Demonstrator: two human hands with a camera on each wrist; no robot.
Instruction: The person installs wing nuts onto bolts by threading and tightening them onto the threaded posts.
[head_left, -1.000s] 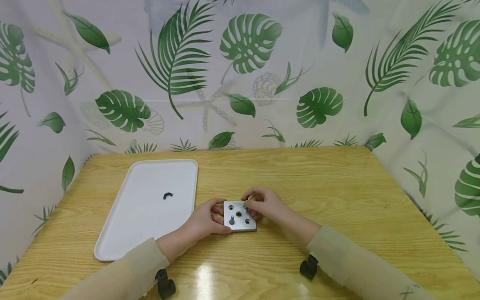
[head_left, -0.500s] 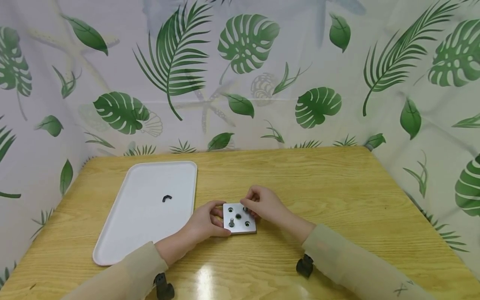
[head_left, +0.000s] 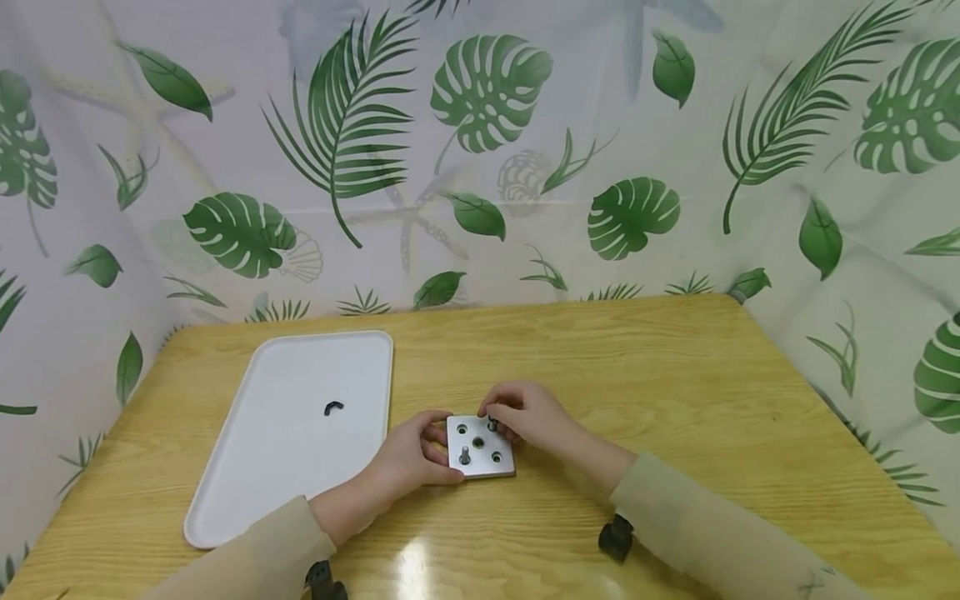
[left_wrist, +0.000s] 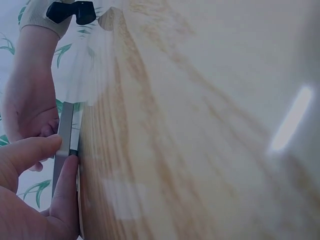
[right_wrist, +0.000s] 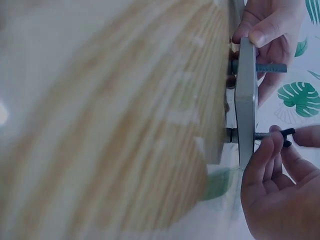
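Your left hand (head_left: 408, 454) grips the metal plate (head_left: 481, 460) just above the surface (head_left: 637, 375); your right hand (head_left: 528, 412), nearer the upright far-right bolt (right_wrist: 262, 135), pinches a black nut (right_wrist: 288, 132) at its tip.

The person's two arms are stretched forward toward the metal plate (head_left: 480, 463), one on each side of it. The left forearm (head_left: 360, 500) lies to the near left of the plate. The left hand (head_left: 408, 457) grips the plate's left side, with the thumb at its near left corner and the other fingers bent near its far left corner. The right forearm (head_left: 603, 457) lies to the right of the plate (its sleeve (head_left: 697, 517) leaves the wrist bare). The right hand (head_left: 534, 414) is at the plate's far right corner, in a pinch; one finger (right_wrist: 307, 136) is farther from the plate than the other fingertips.
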